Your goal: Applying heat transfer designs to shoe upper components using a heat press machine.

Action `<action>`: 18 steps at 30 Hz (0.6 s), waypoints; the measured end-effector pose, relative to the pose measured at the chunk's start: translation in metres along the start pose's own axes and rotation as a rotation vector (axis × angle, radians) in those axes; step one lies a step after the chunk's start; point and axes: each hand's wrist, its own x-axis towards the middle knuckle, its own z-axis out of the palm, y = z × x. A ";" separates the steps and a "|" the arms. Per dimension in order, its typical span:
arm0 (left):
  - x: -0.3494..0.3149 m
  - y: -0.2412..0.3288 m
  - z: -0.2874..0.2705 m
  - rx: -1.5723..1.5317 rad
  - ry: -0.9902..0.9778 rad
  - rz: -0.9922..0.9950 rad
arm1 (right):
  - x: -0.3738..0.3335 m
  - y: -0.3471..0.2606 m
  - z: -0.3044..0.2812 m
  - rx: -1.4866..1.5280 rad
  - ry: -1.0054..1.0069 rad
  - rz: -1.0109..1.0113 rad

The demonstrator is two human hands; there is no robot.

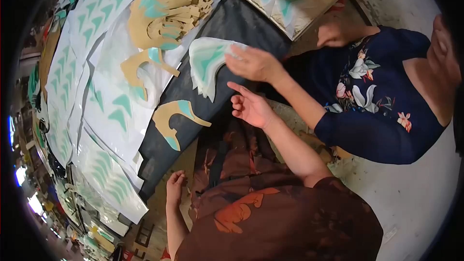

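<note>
Stack of curved white-and-green pieces (pixel 205 63): lying on black tabletop (pixel 241 17), ahead of right hand. Tan curved piece with green patches (pixel 162 120): lying nearer, at tabletop's edge. Co-worker's hand (pixel 253 63): blurred, at stack's right side, contact uncertain. Right hand (pixel 252 108): empty, palm up, unfolded, near stack. Left hand (pixel 175 183): loosely clenched, off tabletop's edge.

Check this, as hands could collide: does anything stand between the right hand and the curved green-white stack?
A co-worker's hand overlaps the right end of the curved stack; nothing visible blocks the right hand from its left part.
</note>
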 end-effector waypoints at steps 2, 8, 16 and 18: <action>-0.006 0.007 0.004 -0.028 0.003 0.037 | 0.011 0.004 0.013 0.036 0.042 -0.057; -0.018 0.033 -0.016 -0.078 0.058 0.012 | 0.065 0.008 0.064 0.065 -0.077 -0.037; -0.032 0.004 -0.032 -0.152 0.114 -0.040 | 0.087 0.014 0.052 -0.039 -0.085 -0.091; -0.039 0.005 -0.033 -0.159 0.120 -0.055 | 0.084 0.011 0.043 -0.059 -0.080 -0.108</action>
